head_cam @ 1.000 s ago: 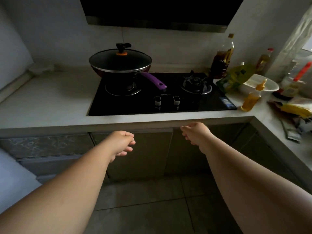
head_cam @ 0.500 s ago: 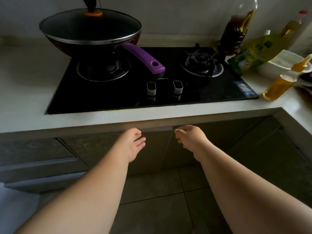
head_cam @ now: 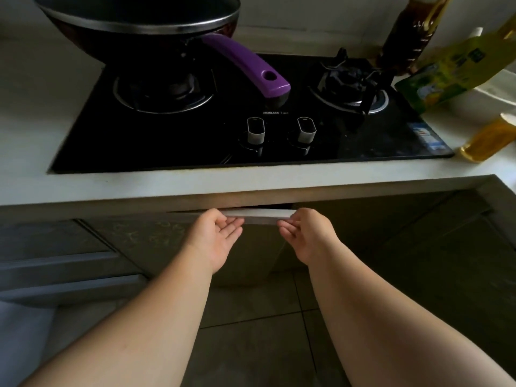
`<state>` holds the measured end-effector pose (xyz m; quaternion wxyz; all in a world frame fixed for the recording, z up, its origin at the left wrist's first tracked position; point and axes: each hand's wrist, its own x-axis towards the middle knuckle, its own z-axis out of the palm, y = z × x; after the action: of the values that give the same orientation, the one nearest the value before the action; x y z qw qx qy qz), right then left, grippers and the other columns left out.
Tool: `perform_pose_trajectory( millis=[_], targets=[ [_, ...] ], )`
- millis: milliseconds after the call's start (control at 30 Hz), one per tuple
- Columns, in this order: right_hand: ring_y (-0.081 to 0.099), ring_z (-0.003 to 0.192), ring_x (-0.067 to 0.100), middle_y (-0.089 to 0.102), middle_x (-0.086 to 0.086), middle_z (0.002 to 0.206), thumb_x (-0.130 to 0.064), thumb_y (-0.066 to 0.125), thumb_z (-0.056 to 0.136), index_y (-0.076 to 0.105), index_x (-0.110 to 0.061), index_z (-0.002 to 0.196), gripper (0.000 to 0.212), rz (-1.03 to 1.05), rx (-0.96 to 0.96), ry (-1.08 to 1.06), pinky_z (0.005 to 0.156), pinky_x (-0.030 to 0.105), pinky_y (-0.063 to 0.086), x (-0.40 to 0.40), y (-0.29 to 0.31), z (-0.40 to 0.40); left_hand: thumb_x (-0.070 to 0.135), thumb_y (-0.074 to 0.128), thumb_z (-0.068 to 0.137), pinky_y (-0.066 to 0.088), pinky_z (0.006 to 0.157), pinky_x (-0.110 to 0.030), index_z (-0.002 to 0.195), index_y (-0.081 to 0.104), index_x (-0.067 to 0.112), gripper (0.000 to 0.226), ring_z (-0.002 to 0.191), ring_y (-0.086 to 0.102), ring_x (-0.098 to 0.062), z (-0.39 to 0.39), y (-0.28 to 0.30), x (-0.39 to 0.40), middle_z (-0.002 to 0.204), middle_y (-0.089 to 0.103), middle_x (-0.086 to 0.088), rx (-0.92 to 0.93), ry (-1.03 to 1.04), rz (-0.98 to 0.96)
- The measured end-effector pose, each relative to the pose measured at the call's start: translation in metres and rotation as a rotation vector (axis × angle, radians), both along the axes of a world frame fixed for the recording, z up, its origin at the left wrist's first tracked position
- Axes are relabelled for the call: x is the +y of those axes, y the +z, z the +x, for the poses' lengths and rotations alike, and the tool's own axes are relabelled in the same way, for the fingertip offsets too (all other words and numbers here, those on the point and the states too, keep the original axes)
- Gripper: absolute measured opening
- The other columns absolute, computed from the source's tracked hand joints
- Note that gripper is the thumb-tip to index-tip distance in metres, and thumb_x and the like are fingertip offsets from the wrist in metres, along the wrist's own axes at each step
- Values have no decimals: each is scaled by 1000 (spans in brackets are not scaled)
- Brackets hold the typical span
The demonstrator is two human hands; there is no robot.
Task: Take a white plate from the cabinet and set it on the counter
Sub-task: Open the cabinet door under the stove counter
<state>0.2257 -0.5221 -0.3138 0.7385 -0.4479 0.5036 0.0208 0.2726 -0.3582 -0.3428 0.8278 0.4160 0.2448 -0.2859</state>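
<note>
No white plate is in sight. The dark cabinet door (head_cam: 156, 236) sits under the pale counter (head_cam: 251, 180), and its light top edge (head_cam: 259, 213) stands slightly out from the counter's underside. My left hand (head_cam: 215, 238) has its fingers hooked over that top edge, palm turned right. My right hand (head_cam: 307, 236) hooks the same edge a little to the right, palm turned left. The inside of the cabinet is hidden.
A black gas stove (head_cam: 195, 141) is set in the counter, with a lidded wok (head_cam: 139, 18) whose purple handle (head_cam: 245, 65) points right. Oil bottles (head_cam: 485, 138) and a yellow-green pouch (head_cam: 446, 71) crowd the right side. Drawers (head_cam: 55, 261) lie left; tiled floor (head_cam: 251, 344) below.
The view has dropped and come closer. Both hands rose from just below the counter to the door's top edge and hooked onto it; the edge has come slightly out.
</note>
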Motion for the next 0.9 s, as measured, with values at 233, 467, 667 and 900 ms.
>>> perform_pose_trajectory(
  millis=[233,467,667,900],
  targets=[
    [64,58,15,71,6,75,-30,64,86,63,-19,94,13,-471,145,473,49,24,52,7,-8,-48,15,51,91,56,71,-35,97,59,7,12,91,68,-24,-33,-6,18,94,66,-13,5,-91,185],
    [67,50,13,75,1,61,-38,69,81,65,-18,91,24,-405,215,904,50,22,48,27,-3,-112,12,54,90,54,64,-36,93,56,10,4,83,66,-27,-86,3,51,90,63,-14,20,-131,353],
    [62,45,13,70,-1,56,-43,63,84,65,-13,93,31,-517,268,1238,49,21,45,74,11,-141,12,55,90,56,64,-37,100,57,11,10,81,65,-25,-125,8,88,91,64,-12,8,-160,400],
    [51,42,11,58,1,54,-36,61,87,69,-11,82,27,-603,423,1494,44,20,36,153,19,-153,17,56,89,56,63,-38,94,55,13,6,74,62,-26,-179,14,151,90,58,-10,-19,-357,483]
  ],
)
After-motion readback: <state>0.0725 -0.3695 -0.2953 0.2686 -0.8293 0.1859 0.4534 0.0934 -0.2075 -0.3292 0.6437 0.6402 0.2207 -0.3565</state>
